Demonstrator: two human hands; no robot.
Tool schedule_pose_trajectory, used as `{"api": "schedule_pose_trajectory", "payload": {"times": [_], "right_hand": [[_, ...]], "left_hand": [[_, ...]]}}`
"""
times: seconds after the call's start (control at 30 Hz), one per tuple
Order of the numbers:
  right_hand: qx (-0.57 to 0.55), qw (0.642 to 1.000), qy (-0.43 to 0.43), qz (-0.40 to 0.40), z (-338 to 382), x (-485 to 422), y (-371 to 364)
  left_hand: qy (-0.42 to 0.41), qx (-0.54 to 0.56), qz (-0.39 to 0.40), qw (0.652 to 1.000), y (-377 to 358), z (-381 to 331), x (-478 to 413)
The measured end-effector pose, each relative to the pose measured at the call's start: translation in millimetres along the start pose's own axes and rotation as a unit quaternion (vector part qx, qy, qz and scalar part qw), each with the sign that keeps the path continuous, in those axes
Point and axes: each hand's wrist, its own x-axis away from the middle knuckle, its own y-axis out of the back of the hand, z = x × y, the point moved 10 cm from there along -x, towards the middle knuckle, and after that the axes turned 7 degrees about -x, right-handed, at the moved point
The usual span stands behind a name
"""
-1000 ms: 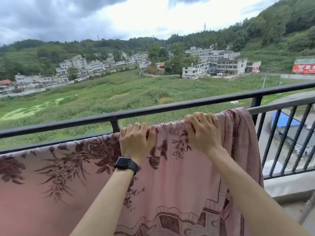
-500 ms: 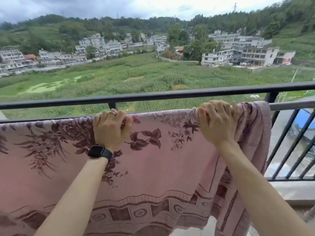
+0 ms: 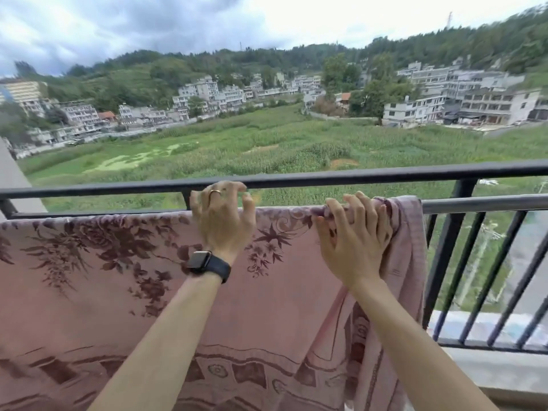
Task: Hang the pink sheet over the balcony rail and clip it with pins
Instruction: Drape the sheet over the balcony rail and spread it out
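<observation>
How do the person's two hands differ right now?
The left hand wears a ring and watch; the right hand is bare. The left's curled fingers sit above the top edge of the pink sheet; the right grips bunched sheet at the rail. Both show their backs.

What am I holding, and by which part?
The right hand grips the pink sheet at its bunched top edge on the rail. The left hand is curled over that edge; whether it holds cannot be told.
</observation>
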Motion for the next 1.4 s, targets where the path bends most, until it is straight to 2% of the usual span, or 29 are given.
{"api": "schedule_pose_trajectory", "payload": {"times": [0.07, 0.13, 0.23, 0.27, 0.3, 0.37, 0.4, 0.43, 0.47, 0.57, 0.63, 0.67, 0.77, 0.83, 0.9, 1.03, 1.13, 1.23, 1.3, 1.4], "right_hand": [[0.003, 0.999, 0.029, 0.023, -6, 4, 2], [0.007, 0.997, 0.06, 0.056, -19, 7, 9], [-0.056, 0.988, 0.109, 0.093, -29, 17, 26], [-0.097, 0.988, 0.097, 0.074, -36, 18, 38], [-0.132, 0.989, 0.058, 0.03, -50, 18, 54], [-0.174, 0.977, -0.099, -0.071, -96, 16, 86], [-0.192, 0.962, -0.175, -0.087, -116, 13, 95], [-0.212, 0.949, -0.223, -0.07, -129, 10, 95], [-0.217, 0.947, -0.236, -0.035, -132, 5, 92], [-0.173, 0.973, -0.137, 0.06, -110, -13, 83], [-0.136, 0.985, -0.077, 0.075, -104, -24, 90], [-0.11, 0.99, -0.067, 0.057, -114, -30, 101], [-0.014, 0.991, -0.128, -0.042, -191, -47, 155], [0.013, 0.982, -0.184, -0.044, -238, -39, 173], [0.022, 0.98, -0.194, -0.024, -252, -25, 173], [0.081, 0.969, -0.23, -0.043, -237, -14, 169], [0.049, 0.988, -0.146, -0.025, -180, -23, 138], [-0.001, 0.994, -0.083, 0.071, -135, -30, 84], [0.017, 0.99, -0.082, 0.114, -141, -25, 65], [0.039, 0.993, -0.039, 0.101, -158, -2, 70]], "left_hand": [[-0.089, 0.03, 0.026, 0.995, -14, -75, 19], [-0.136, 0.001, 0.055, 0.989, -30, -117, 40], [-0.157, -0.039, 0.063, 0.985, -41, -122, 54], [-0.153, -0.038, 0.058, 0.986, -41, -119, 53], [-0.145, -0.037, 0.054, 0.987, -40, -116, 51], [-0.122, -0.037, 0.051, 0.99, -38, -116, 46], [-0.117, -0.037, 0.05, 0.991, -37, -123, 44], [-0.12, -0.033, 0.052, 0.991, -38, -136, 45], [-0.129, -0.024, 0.056, 0.99, -41, -150, 47], [-0.148, 0.007, 0.061, 0.987, -48, -188, 56], [-0.15, 0.003, 0.056, 0.987, -51, -193, 59], [-0.157, -0.001, 0.052, 0.986, -53, -191, 59], [-0.178, -0.019, 0.047, 0.983, -56, -182, 58], [-0.169, -0.024, 0.042, 0.984, -55, -182, 58], [-0.147, -0.013, 0.037, 0.988, -52, -186, 60], [-0.112, -0.001, 0.053, 0.992, -50, -194, 57], [-0.111, -0.008, 0.059, 0.992, -47, -198, 59], [-0.118, 0.006, 0.047, 0.992, -46, -192, 61], [-0.143, -0.002, 0.025, 0.989, -45, -185, 64], [-0.175, -0.006, -0.003, 0.984, -48, -181, 71]]}}
